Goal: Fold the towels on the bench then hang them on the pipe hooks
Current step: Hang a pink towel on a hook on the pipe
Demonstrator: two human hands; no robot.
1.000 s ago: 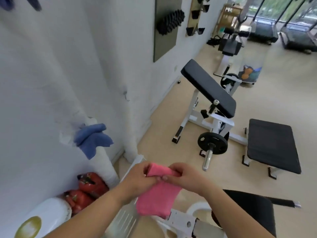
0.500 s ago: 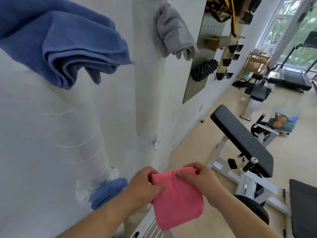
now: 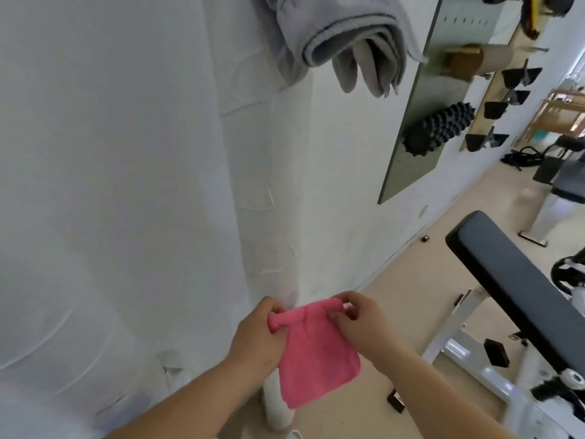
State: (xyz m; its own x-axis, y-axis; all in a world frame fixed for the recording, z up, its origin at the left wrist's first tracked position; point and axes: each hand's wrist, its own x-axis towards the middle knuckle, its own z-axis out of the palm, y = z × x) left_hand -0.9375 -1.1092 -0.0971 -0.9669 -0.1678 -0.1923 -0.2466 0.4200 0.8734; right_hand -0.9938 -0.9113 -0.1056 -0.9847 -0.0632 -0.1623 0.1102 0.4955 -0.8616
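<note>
From my head camera, I am holding a folded pink towel (image 3: 313,353) up in front of me, close to the white wrapped pipe (image 3: 253,185). My left hand (image 3: 258,339) is pinching the towel's upper left corner, thumb and fingers closed on the rolled top edge. My right hand (image 3: 364,324) is gripping the upper right corner the same way. The towel is hanging down between my two hands, its lower edge loose below my wrists. Above, a grey towel (image 3: 345,42) is hanging folded on the pipe, well apart from the pink one. A black padded bench (image 3: 512,280) is standing to my right on the floor.
</note>
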